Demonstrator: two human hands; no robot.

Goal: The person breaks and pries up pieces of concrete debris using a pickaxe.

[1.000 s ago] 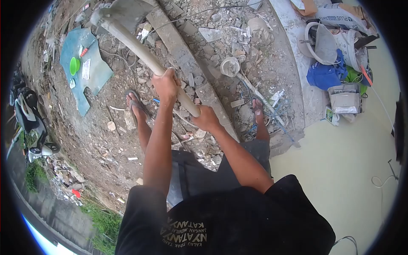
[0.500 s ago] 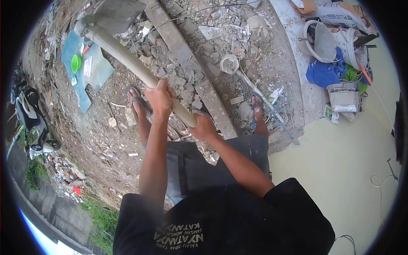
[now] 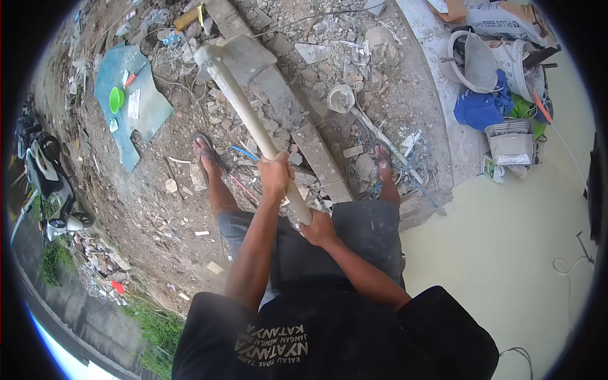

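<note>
My left hand (image 3: 274,175) is wrapped round the middle of a hoe's pale handle (image 3: 244,114). Lower down, close to my shorts, my right hand (image 3: 320,228) grips the handle's end. The handle slants up and to the left, away from my body. At its far end the wide grey hoe blade (image 3: 246,58) overlaps the concrete beam (image 3: 310,142) and the rubble beside it in this view. Broken stones and chunks (image 3: 275,114) lie around the beam, between my sandalled feet.
A greenish sheet (image 3: 152,107) carrying a green bowl (image 3: 116,99) lies at left. A long-handled scoop (image 3: 341,98) rests among cables at right. Buckets (image 3: 472,63), a blue cloth (image 3: 475,109) and a sack (image 3: 500,22) stand upper right. A motorbike (image 3: 54,183) is far left.
Both hands have moved right and toward my body with the hoe. Its blade has swung from the upper left down and right to over the beam.
</note>
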